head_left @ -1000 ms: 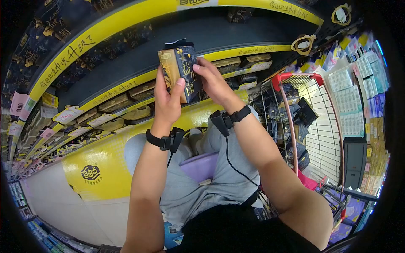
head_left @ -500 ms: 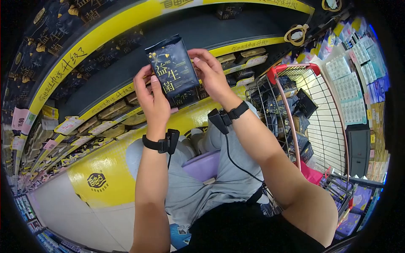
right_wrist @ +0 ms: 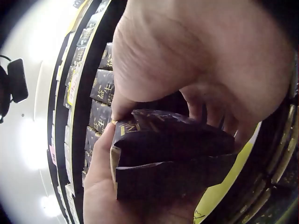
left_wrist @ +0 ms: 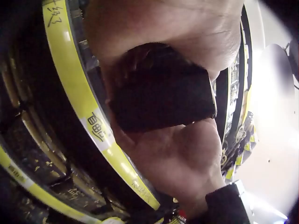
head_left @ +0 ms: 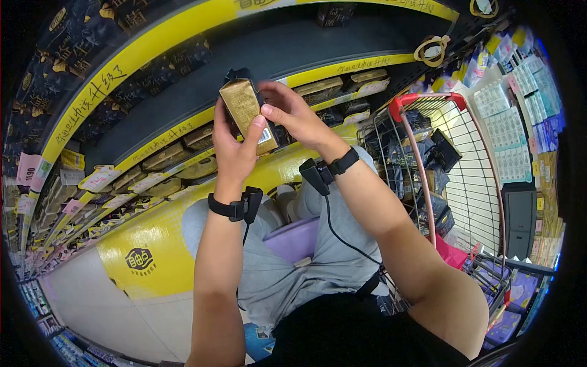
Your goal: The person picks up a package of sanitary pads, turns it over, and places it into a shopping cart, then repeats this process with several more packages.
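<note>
Both hands hold a dark sanitary pad pack (head_left: 242,105) in front of the shelves. Its gold side panel, with small print and a white barcode patch, faces up in the head view. My left hand (head_left: 230,150) grips it from the left, thumb along the gold panel. From the other side, my right hand (head_left: 298,120) pinches it, with the thumb at the panel's edge and fingers curled over the far side. The right wrist view shows the pack's black face (right_wrist: 173,140) with gold lettering and a folded end. In the left wrist view, the pack (left_wrist: 163,95) is mostly in shadow.
A shopping cart (head_left: 489,160) with a red-cornered rim stands at the right, several dark packs (head_left: 422,159) inside. Ahead, a dark shelf (head_left: 202,85) with yellow edge strips carries similar packs. Lower shelves (head_left: 165,160) hold gold-sided packs. A purple stool (head_left: 293,238) is between the legs.
The pack has been turned in the hands: its black front faced up half a second ago, and now the gold side does. The right hand has closed in on it.
</note>
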Demonstrator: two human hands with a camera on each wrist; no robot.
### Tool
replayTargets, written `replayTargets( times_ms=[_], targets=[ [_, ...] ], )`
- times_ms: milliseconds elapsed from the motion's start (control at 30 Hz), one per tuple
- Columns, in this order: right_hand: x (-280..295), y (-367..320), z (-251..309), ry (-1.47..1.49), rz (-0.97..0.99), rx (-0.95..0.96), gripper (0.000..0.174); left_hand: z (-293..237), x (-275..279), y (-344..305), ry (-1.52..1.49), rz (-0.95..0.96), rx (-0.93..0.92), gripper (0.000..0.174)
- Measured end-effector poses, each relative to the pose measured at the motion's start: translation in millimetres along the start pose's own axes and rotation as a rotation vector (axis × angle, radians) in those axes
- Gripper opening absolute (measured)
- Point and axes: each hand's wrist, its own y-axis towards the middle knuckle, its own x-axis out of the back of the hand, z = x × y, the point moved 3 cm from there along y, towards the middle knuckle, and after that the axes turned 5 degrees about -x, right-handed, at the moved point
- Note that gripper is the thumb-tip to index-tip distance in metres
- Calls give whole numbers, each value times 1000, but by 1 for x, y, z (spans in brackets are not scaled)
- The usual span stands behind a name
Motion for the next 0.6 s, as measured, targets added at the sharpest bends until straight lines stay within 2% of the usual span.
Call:
replayTargets(
  times_ms=[100,200,300,400,433,500,567,600],
  targets=[
    [-1,0,-1,36,-20,25,64,-4,-6,-1,-51,-62,-43,73],
    [0,-2,2,34,-17,-7,57,-4,-4,-3,-16,-57,-74,69],
    [6,5,-4,82,-16,19,50,-3,-1,-4,-107,-28,-18,60],
    [4,-2,7,126,-95,-6,46,1,1,0,60,42,-35,51],
    [3,-3,9,138,-124,-18,46,-1,1,1,32,-23,-47,47],
    [7,-1,11,71,-180,108,46,-6,-4,1,-8,-168,-75,42],
    [11,-1,14,-15,-245,182,43,-4,4,3,47,-227,-51,36],
    [13,-1,12,14,-233,155,41,1,7,4,102,-230,-95,34]
  ],
)
